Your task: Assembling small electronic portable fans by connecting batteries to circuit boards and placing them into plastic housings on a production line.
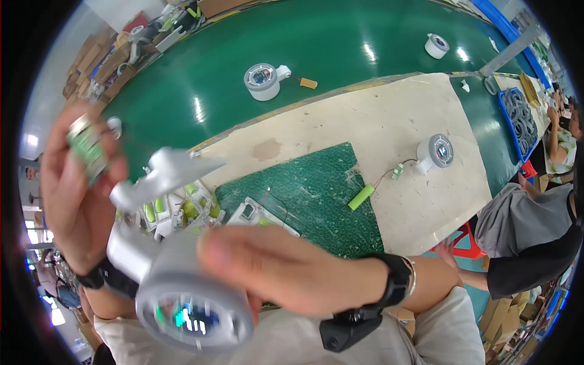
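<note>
The right hand (pixel 274 267) has its fingers clasped around a round white device (pixel 176 255), held off the near edge of the surface (pixel 401 115), above the lap and toward the near-left corner. The device's grey rim faces down and outward, with lit marks showing inside it. The left hand (pixel 64 179) is raised beyond the left edge of the surface, its fingers pinching a small green part (pixel 88 146); blur hides whether a wire joins it to the device.

Judging by what shows, the front of the held device is done: the rim is on and the display is lit. The handle end seems unfinished, since a white handle piece (pixel 167 173) juts out at an angle and the green part is outside it.

A second device (pixel 435 152) rests near the right edge of the surface, rim on, with a wire running to a small board (pixel 398 171) and a green battery (pixel 361 198), both outside it, so it too looks incomplete. White shells with green cylinders (pixel 176 210) are heaped at the left edge, beside the green mat (pixel 304 194). Beyond the far edge, two more devices stand on a green strip (pixel 340 48); whether those are finished, I cannot tell.
</note>
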`<state>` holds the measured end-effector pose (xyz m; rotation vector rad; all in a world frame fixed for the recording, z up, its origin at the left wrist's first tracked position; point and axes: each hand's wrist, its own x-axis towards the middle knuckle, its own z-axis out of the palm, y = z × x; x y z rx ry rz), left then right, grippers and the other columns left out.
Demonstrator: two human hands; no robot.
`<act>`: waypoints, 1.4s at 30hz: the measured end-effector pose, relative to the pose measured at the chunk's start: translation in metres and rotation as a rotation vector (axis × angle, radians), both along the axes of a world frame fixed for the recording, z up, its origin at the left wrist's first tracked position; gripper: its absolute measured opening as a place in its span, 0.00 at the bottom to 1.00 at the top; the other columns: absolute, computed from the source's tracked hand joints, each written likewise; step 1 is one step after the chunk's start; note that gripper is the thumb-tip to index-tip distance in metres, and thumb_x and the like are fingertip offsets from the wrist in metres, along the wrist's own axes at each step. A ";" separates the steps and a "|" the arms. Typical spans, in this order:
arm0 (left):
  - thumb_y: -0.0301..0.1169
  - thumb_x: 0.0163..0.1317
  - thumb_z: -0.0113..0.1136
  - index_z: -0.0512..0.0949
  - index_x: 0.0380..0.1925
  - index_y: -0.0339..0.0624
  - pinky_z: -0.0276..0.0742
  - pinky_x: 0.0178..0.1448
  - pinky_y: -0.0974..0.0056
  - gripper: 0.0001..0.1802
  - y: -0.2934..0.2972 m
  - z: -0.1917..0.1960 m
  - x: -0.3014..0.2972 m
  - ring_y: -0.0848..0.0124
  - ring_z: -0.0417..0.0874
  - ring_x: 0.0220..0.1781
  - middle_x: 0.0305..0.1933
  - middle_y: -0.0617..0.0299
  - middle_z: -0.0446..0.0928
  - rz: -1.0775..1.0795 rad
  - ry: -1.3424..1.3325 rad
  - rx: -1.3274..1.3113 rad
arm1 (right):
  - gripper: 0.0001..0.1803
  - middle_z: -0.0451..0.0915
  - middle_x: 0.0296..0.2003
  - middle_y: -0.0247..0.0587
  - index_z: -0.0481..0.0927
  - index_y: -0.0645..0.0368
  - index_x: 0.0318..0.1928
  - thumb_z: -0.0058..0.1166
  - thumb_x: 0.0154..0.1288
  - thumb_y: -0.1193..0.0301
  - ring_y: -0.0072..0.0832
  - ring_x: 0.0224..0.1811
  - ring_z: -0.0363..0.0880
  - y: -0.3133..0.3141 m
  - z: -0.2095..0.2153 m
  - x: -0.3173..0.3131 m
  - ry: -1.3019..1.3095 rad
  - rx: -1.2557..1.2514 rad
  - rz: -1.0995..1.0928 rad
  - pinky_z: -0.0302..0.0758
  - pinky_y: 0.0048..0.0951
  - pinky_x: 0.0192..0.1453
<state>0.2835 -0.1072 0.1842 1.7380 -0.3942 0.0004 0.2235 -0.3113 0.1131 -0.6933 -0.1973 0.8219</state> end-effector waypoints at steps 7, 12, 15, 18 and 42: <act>0.28 0.59 0.54 0.70 0.46 0.35 0.71 0.47 0.73 0.15 0.011 -0.059 0.110 0.74 0.75 0.41 0.39 0.62 0.74 -0.036 0.260 0.039 | 0.32 0.71 0.30 0.41 0.68 0.63 0.44 0.38 0.62 0.42 0.26 0.26 0.75 0.023 -0.062 0.079 0.236 -0.100 -0.187 0.75 0.25 0.30; 0.29 0.59 0.55 0.71 0.42 0.35 0.73 0.47 0.73 0.12 0.040 -0.098 0.184 0.73 0.76 0.41 0.39 0.61 0.74 0.098 0.240 0.200 | 0.26 0.74 0.35 0.41 0.67 0.63 0.49 0.53 0.59 0.56 0.31 0.30 0.77 0.004 -0.091 0.126 -0.265 -0.548 -0.466 0.75 0.31 0.36; 0.29 0.58 0.56 0.72 0.40 0.34 0.73 0.47 0.72 0.13 0.068 -0.123 0.217 0.72 0.77 0.40 0.38 0.60 0.74 0.223 0.195 0.330 | 0.31 0.75 0.43 0.48 0.68 0.64 0.50 0.60 0.50 0.58 0.39 0.38 0.76 -0.014 -0.103 0.172 -0.912 -1.090 -0.634 0.73 0.37 0.42; 0.32 0.57 0.56 0.71 0.43 0.34 0.73 0.47 0.70 0.15 0.080 -0.122 0.232 0.70 0.77 0.41 0.40 0.57 0.75 0.366 -0.130 0.635 | 0.31 0.75 0.45 0.49 0.72 0.61 0.48 0.62 0.45 0.56 0.42 0.46 0.72 0.000 -0.128 0.198 -1.201 -1.357 -0.801 0.71 0.39 0.45; 0.30 0.54 0.58 0.78 0.28 0.40 0.70 0.36 0.70 0.06 -0.060 -0.133 0.017 0.77 0.75 0.29 0.25 0.66 0.76 -0.616 0.249 0.705 | 0.20 0.74 0.44 0.46 0.72 0.59 0.47 0.55 0.51 0.77 0.42 0.47 0.72 -0.088 -0.047 -0.034 -1.323 -1.184 -0.640 0.68 0.33 0.52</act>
